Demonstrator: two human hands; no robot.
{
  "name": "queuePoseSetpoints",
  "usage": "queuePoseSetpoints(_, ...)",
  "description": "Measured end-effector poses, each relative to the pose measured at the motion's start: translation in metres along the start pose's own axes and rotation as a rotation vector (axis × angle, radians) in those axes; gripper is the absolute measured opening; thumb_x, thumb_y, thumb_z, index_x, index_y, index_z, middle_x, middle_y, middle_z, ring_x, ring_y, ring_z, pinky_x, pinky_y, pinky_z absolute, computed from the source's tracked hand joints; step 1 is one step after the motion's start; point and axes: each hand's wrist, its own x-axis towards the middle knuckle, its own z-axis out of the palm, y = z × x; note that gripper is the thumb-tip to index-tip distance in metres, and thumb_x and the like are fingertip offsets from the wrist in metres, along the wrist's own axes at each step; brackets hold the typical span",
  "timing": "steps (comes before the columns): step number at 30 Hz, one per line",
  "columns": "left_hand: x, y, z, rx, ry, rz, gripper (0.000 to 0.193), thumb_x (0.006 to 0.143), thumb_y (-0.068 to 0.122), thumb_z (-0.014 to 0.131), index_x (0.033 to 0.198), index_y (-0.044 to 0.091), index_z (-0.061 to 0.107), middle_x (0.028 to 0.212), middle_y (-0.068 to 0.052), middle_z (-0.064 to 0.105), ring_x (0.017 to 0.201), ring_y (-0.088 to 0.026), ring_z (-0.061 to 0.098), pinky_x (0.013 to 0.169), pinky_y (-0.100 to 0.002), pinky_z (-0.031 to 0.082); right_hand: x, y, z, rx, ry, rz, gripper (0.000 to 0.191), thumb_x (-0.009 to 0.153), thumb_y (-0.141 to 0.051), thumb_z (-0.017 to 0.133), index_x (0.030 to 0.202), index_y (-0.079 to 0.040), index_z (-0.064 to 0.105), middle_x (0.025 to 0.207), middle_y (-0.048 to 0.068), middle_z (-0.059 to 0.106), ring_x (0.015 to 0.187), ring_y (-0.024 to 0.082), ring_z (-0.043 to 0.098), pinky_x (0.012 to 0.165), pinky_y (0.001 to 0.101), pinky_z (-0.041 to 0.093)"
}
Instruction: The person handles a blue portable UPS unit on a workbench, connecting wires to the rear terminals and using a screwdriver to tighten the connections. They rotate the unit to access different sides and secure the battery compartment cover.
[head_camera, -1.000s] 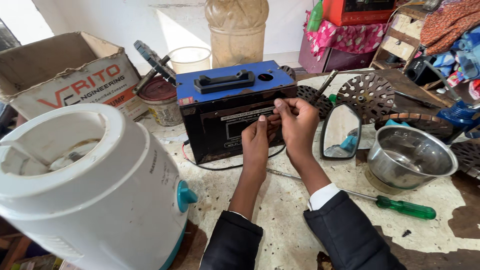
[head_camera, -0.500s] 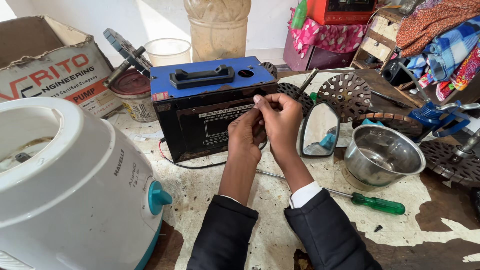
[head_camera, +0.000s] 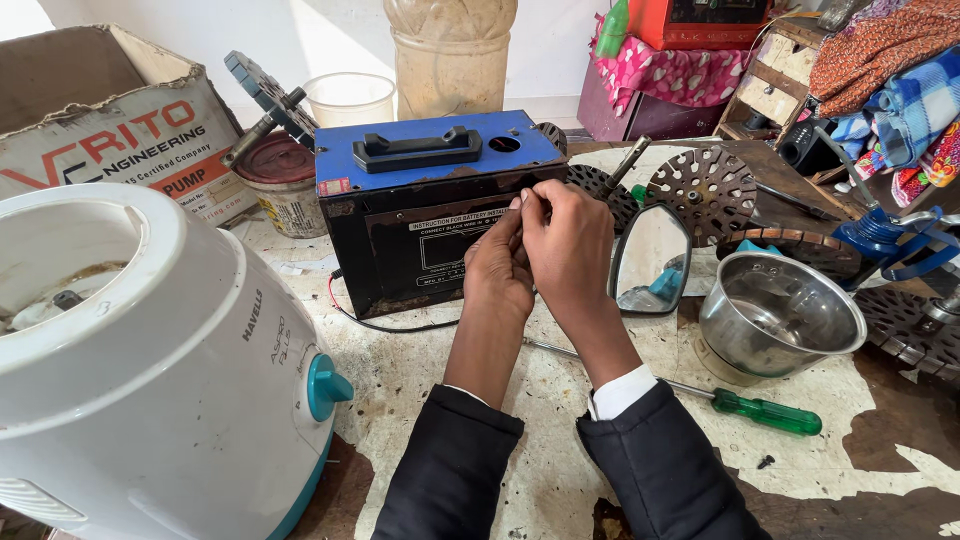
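A: In the head view, what are the hands doing?

B: Both are raised together at the front face of the black box with the blue lid (head_camera: 425, 215), near its upper right corner. The left hand (head_camera: 497, 272) and the right hand (head_camera: 567, 243) have fingertips pinched close, as if on something small between them. What it is, I cannot tell; it is hidden by the fingers.

A: Where does the box stand?

B: Upright in the middle of the worn table (head_camera: 900, 470), beyond the hands. A thin wire (head_camera: 380, 322) trails from its lower left onto the table.

A: How far along does the work look?

B: The lid is on, its black handle (head_camera: 417, 150) in place, so the case looks closed. I judge the fiddling at the front edge unfinished.

A: Anything else near?

B: A green-handled screwdriver (head_camera: 765, 410) lies untouched to the right, near the steel bowl (head_camera: 780, 320). A small mirror (head_camera: 650, 262) stands just right of the hands, and a white mixer base (head_camera: 150, 380) fills the near left.
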Motion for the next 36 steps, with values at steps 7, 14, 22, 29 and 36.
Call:
queuePoseSetpoints(7,0.035,-0.006,-0.012,-0.189,-0.072,-0.114,0.015,0.087,0.003,0.075,0.101,-0.004,0.073,0.093,-0.011,0.075,0.082,-0.021,0.074,0.073,-0.032,0.063,0.003,-0.018,-0.006,-0.233,-0.091,0.022,0.023,0.098,-0.018,0.066,0.083,-0.001,0.069,0.082,0.019,0.069,0.075,0.042,0.066,0.067,0.0534,0.05)
queuePoseSetpoints(14,0.054,-0.015,0.004,-0.189,0.037,-0.101,0.013,0.09,0.0,0.079,0.097,-0.006,0.07,0.092,-0.014,0.074,0.08,-0.025,0.072,0.068,-0.034,0.062,0.022,-0.013,-0.011,-0.153,-0.186,0.127,0.014,0.089,-0.015,0.067,0.089,-0.003,0.075,0.081,0.019,0.072,0.074,0.04,0.069,0.066,0.0498,0.052)
queuePoseSetpoints(22,0.037,-0.015,0.011,0.026,0.07,-0.077,0.02,0.086,0.011,0.077,0.103,0.002,0.072,0.105,-0.01,0.078,0.096,-0.021,0.074,0.087,-0.034,0.056,0.036,0.028,-0.033,0.053,-0.41,0.181,0.018,0.082,-0.011,0.069,0.095,-0.002,0.076,0.087,0.017,0.077,0.078,0.027,0.078,0.07,0.035,0.059)
queuePoseSetpoints(29,0.023,-0.011,0.006,0.091,-0.004,-0.147,0.016,0.088,0.018,0.075,0.102,0.011,0.073,0.112,-0.001,0.079,0.111,-0.014,0.072,0.102,-0.03,0.043,0.019,0.047,-0.063,-0.077,-0.797,0.129,0.02,0.079,-0.011,0.07,0.095,-0.006,0.08,0.079,0.013,0.077,0.071,0.023,0.076,0.067,0.0363,0.058)
queuePoseSetpoints(36,0.012,-0.011,0.005,0.113,0.022,-0.108,0.016,0.085,0.015,0.079,0.1,0.01,0.073,0.105,-0.002,0.08,0.109,-0.017,0.074,0.099,-0.028,0.047,-0.039,0.053,-0.059,-0.359,-1.363,0.146,0.027,0.071,-0.026,0.088,0.089,-0.01,0.075,0.088,0.01,0.076,0.084,0.026,0.072,0.072,0.0384,0.056)
